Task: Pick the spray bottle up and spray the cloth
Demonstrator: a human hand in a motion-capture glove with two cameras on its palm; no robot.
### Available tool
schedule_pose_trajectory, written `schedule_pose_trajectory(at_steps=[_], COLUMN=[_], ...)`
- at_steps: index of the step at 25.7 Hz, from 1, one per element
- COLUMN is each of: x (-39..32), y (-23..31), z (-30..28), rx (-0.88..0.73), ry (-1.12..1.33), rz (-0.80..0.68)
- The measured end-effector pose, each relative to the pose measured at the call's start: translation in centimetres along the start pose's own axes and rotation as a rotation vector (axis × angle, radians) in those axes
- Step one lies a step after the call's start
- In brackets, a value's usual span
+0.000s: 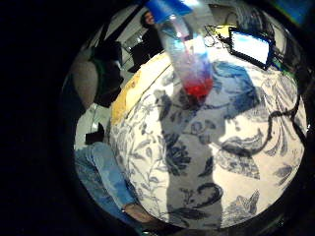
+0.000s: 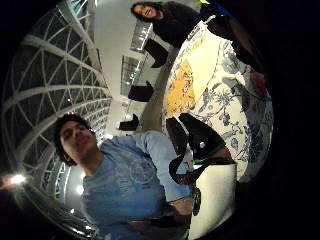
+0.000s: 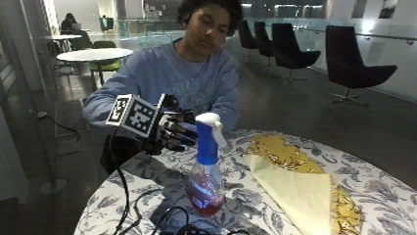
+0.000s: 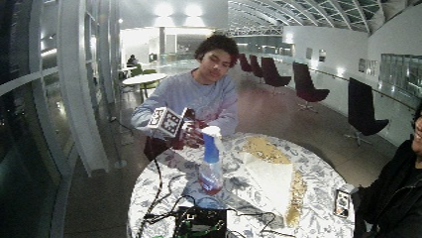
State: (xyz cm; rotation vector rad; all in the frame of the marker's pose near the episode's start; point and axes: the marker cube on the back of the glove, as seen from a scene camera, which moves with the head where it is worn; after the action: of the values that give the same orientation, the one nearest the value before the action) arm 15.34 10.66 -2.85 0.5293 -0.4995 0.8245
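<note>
From the side, a person in a blue top sat at a round table [image 3: 384, 196] with a flowery cover. The gloved right hand [image 3: 171, 131] was up in the air, just beside the top of the spray bottle [image 3: 206, 172]. Its fingers [image 3: 183, 135] were bent a little and reached toward the blue neck. I could not tell if they touched it. They were not wrapped around it. The bottle stood up straight on the table, just in front of the hand. It had a white top, a blue neck and red water in the bottom. A pale cloth [image 3: 298, 192] lay flat on a yellow patterned one, past the bottle and away from the hand.

From farther back, the hand [image 4: 185, 133] was again beside the bottle's [image 4: 211, 168] top. The cloth [image 4: 270, 178] lay on the far side of the bottle from the hand. A black box with wires [image 4: 200, 221] sat at the near edge of the table [image 4: 316, 168].

The camera by the little finger saw the bottle [image 1: 186, 54] close to the palm, standing on the cover with red at its base. A lit screen [image 1: 251, 46] sat farther off.

The camera by the thumb saw the person and a bit of the table [image 2: 225, 100]. The bottle did not show there.
</note>
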Motion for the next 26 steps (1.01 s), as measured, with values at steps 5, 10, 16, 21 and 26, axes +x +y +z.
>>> schedule_pose_trajectory(at_steps=[5,10,16,21,26], x=[2.1,4.0,6.3,7.6,8.7], y=[-0.7,-1.8,-5.1,-8.6,-10.8], z=[-0.8,-1.0,-0.1,1.3,3.2], rx=[0.088,0.15,0.195,0.239,0.237], ry=[-0.166,-0.183,-0.162,-0.195,-0.223], rz=[0.103,0.148,0.19,0.235,0.224])
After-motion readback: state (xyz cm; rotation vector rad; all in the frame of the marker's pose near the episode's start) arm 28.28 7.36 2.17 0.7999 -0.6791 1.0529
